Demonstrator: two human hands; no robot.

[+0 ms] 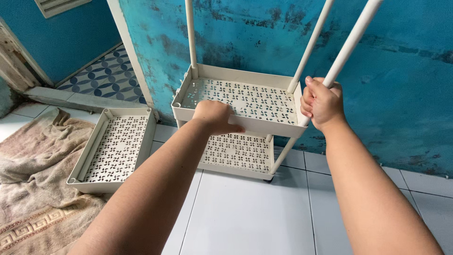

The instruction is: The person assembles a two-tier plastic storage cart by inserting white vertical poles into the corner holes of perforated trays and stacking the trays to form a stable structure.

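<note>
Gripping the front rim of the upper tray (245, 101), the left hand (214, 116) curls its fingers over the edge; the right hand (321, 103) is closed round a white pole (351, 42) at the tray's 3 o'clock corner. A lower tray (238, 153) sits beneath. At 9 o'clock, a loose tray (115, 148) lies on the floor (245, 217), partly on a towel (37, 189).

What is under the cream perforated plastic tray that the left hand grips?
Under the cream perforated plastic tray sits a second matching tray on one visible dark caster. Its rear part is covered.
</note>
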